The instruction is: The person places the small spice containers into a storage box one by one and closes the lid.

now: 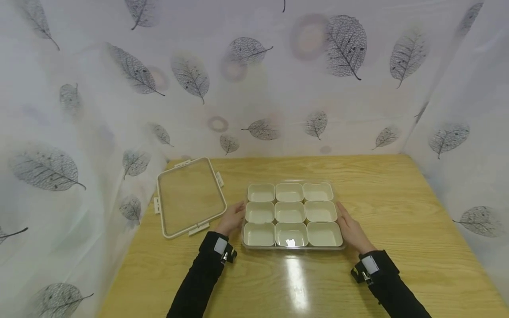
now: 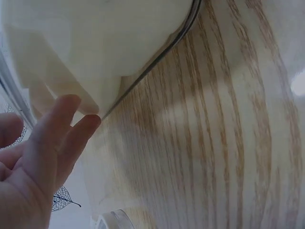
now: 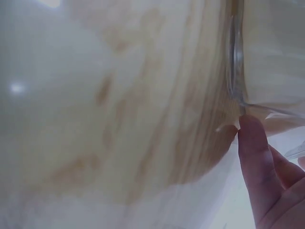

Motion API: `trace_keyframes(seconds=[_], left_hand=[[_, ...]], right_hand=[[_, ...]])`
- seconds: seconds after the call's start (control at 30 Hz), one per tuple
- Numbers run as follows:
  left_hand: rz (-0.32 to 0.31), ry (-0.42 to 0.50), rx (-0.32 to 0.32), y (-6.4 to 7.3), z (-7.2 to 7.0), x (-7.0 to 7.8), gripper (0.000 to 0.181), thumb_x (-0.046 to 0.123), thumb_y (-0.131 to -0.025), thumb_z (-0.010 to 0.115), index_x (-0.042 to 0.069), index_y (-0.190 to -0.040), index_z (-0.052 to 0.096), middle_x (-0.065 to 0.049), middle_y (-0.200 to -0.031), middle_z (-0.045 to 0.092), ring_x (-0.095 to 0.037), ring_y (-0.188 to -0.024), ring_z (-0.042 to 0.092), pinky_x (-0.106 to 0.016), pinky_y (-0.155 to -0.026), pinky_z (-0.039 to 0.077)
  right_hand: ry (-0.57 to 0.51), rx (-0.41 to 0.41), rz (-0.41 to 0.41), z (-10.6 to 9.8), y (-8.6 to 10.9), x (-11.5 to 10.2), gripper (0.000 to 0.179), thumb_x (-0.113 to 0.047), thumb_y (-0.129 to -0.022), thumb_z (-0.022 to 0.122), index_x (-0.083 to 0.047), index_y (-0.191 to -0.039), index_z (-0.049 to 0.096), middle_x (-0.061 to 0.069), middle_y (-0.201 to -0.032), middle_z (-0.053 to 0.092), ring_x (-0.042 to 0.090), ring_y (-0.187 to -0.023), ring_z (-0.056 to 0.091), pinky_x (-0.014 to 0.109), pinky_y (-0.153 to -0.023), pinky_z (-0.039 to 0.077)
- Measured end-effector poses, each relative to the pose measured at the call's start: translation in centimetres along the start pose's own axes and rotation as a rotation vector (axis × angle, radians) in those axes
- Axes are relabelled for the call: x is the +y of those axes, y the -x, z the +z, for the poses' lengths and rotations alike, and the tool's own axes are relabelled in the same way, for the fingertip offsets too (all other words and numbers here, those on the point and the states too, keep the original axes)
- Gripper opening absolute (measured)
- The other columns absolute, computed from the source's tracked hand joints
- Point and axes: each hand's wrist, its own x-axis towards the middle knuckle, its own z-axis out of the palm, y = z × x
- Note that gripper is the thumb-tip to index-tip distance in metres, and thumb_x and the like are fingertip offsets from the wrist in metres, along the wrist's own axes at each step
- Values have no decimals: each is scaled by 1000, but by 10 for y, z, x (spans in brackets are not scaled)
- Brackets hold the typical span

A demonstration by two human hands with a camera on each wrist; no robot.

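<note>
A clear, shallow container [image 1: 294, 248] rests on the wooden table, filled with several cream-coloured small boxes [image 1: 290, 212] set in three rows. My left hand [image 1: 232, 218] is at its left side; in the left wrist view the fingertips [image 2: 88, 121] touch the clear wall, fingers fairly straight. On the opposite side, my right hand [image 1: 354, 230] touches the right wall with extended fingers. One right fingertip [image 3: 251, 128] meets the container's corner in the right wrist view. Parts of both hands' fingers are hidden behind the container.
A clear lid [image 1: 192, 194] with a white rim and side clips lies on the table [image 1: 397, 212] to the left, near the back corner. A leaf-printed curtain [image 1: 278, 88] surrounds the table at the back and sides.
</note>
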Motion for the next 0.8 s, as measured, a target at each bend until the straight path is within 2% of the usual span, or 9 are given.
trace_keyframes(seconds=[0.17,0.2,0.3,0.37,0.43,0.5,0.6,0.67,0.8], left_hand=[[20,48,-60,4,-5,-10,40,12,-94,41,-9,-128,37,-26,-119,48,-19,-82,55,-29,-68,50],[5,83,-75,7,-6,-13,39,11,-94,40,-11,-125,39,-25,-115,50,-18,-79,52,-28,-68,48],[-104,245,-67,21,-13,-21,44,17,-95,37,-14,-125,32,-28,-117,44,-27,-100,50,-33,-83,45],[-194,411,23,32,-19,-25,48,19,-95,34,-15,-128,24,-32,-121,39,-34,-110,44,-38,-90,41],[-243,567,155,43,-25,-28,50,20,-96,32,-13,-131,17,-33,-128,32,-37,-118,37,-41,-96,35],[-253,729,269,50,-30,-29,51,19,-96,30,-14,-132,15,-33,-131,30,-36,-119,35,-40,-98,33],[-265,916,364,56,-37,-31,51,21,-97,27,-11,-132,10,-31,-133,25,-35,-121,33,-38,-100,31],[-275,966,409,57,-41,-33,52,24,-97,24,-10,-133,8,-30,-132,25,-34,-120,35,-37,-99,32],[-294,940,501,55,-50,-41,54,29,-97,21,-12,-132,15,-25,-122,39,-27,-108,48,-31,-91,40]], right_hand=[[-14,-18,16,1,0,-1,54,-35,-97,18,-7,-142,8,30,-136,22,47,-120,25,58,-97,21],[-27,-20,15,1,0,-1,54,-35,-97,19,-7,-142,8,30,-136,21,47,-121,24,58,-97,21],[-51,-9,7,1,4,2,57,-37,-97,21,-3,-141,11,31,-136,23,47,-121,24,58,-97,21],[-59,7,-3,1,8,4,57,-37,-97,22,2,-138,19,31,-134,27,47,-120,26,58,-96,24],[-59,15,3,0,13,7,58,-39,-97,20,6,-133,27,32,-131,32,47,-118,30,58,-94,28],[-60,19,16,-2,16,7,59,-40,-96,19,8,-129,34,32,-127,37,47,-115,34,57,-91,32],[-63,9,33,-4,18,6,60,-39,-96,16,9,-125,37,32,-123,41,45,-113,38,54,-88,36],[-57,9,33,-5,18,4,59,-38,-97,17,9,-125,38,32,-121,43,44,-111,40,53,-86,38],[-54,10,5,-1,15,2,57,-36,-97,20,10,-124,40,31,-117,47,43,-108,44,52,-84,40]])
